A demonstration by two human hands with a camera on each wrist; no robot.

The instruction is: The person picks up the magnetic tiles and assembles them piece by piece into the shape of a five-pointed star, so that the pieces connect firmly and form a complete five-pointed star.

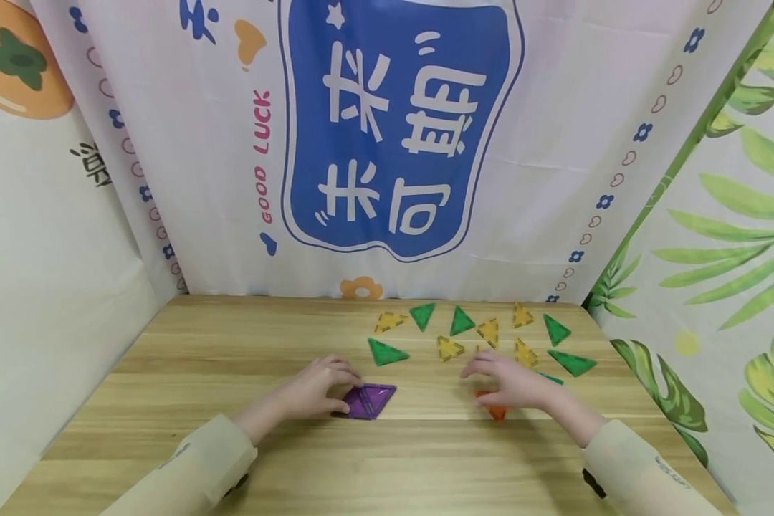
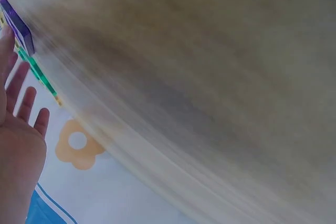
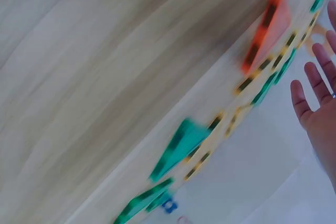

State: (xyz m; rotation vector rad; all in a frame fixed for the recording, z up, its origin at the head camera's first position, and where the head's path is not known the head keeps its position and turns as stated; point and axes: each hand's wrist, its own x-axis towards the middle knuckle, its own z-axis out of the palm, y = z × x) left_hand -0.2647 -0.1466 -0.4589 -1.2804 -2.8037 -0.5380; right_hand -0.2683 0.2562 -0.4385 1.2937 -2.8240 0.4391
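Observation:
Purple triangular magnetic tiles (image 1: pixel 378 398) lie together in a flat four-sided shape on the wooden table. My left hand (image 1: pixel 312 390) is at their left end, thumb at the lower corner and fingers at the upper edge, pinching them from the sides. In the left wrist view the purple tile (image 2: pixel 20 27) shows beside the fingers, partly cut off by the frame. Over an orange triangular tile (image 1: pixel 498 411) hovers my right hand (image 1: pixel 512 380), fingers spread and holding nothing. The right wrist view shows the orange tile (image 3: pixel 268 32) apart from the fingertips.
Several green triangular tiles (image 1: pixel 387 352) and yellow triangular tiles (image 1: pixel 449 348) lie scattered over the back right of the table (image 1: pixel 232 344). A printed white curtain (image 1: pixel 232 236) hangs at the back edge, and a leaf-patterned cloth (image 1: pixel 703 287) is on the right.

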